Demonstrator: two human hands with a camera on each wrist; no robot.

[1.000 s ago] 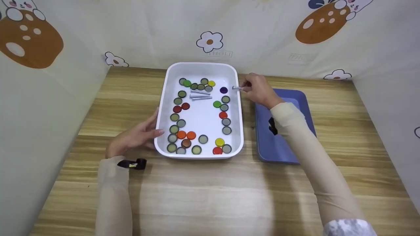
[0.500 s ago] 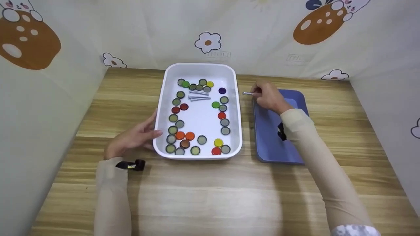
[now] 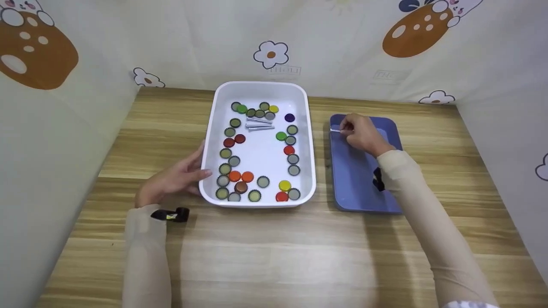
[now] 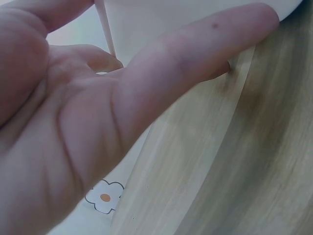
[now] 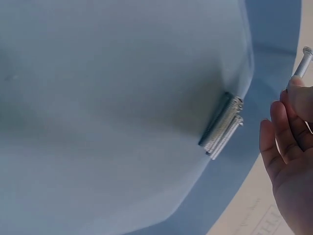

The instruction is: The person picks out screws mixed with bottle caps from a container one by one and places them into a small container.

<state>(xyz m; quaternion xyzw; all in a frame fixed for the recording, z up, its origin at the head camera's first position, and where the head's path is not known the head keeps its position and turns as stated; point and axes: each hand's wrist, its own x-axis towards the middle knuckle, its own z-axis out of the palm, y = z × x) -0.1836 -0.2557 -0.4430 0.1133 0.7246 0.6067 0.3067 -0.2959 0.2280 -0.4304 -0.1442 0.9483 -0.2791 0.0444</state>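
Observation:
My right hand [image 3: 363,133] pinches a silver bolt [image 5: 303,64] between thumb and fingertips, over the far left corner of the blue tray [image 3: 355,188]. Several threaded bolts [image 5: 222,126] lie together inside that tray, as the right wrist view shows. On the left, my left hand [image 3: 175,177] holds the side wall of a white tray [image 3: 311,171], thumb over the rim and the other fingers outside, partly hidden. Inside the white tray lie several more bolts [image 3: 260,127] near the far end and many bottle caps [image 3: 242,187] of mixed colours, mostly along the sides.
Both trays stand on a wood-grain table [image 3: 274,256], a narrow gap between them. Behind and at both sides hangs a pale cloth [image 3: 342,51] printed with flowers and orange shapes. A black camera strap [image 3: 171,214] sits on the left wrist.
My right hand has carried the bolt rightward and slightly nearer, from the white tray's right rim across the gap to over the blue tray. My left hand stays on the white tray.

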